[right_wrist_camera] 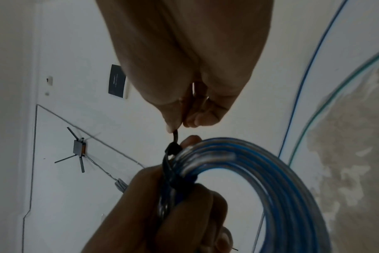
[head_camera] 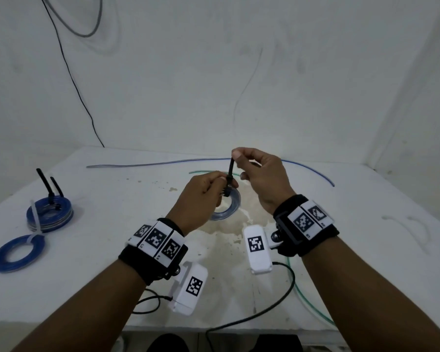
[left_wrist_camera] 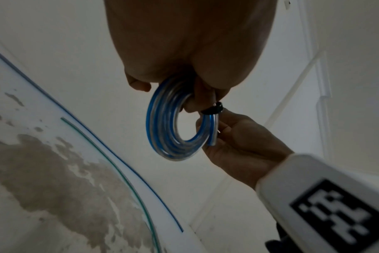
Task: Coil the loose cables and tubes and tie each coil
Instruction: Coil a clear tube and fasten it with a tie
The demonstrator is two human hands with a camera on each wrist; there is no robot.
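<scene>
The right hand [head_camera: 261, 174] pinches the tail of a black zip tie [head_camera: 230, 171] while the left hand [head_camera: 203, 193] grips the blue tube coil [left_wrist_camera: 173, 126] above the counter [head_camera: 366, 224], cinching it. Two tied coils [head_camera: 48, 214] sit at left; a straight blue tube [head_camera: 150, 163] and green tube [left_wrist_camera: 110, 164] remain loose, so I judge the task past halfway.

A coil of clear blue-striped tube [head_camera: 226, 208] is held upright above the white table, gripped at its top with a black zip tie [head_camera: 230, 174] looped around it, the tie's tail standing upward. Two tied blue coils [head_camera: 50, 212] lie at the table's left; a loose blue tube [head_camera: 163, 162] and a green tube [left_wrist_camera: 110, 164] lie uncoiled
</scene>
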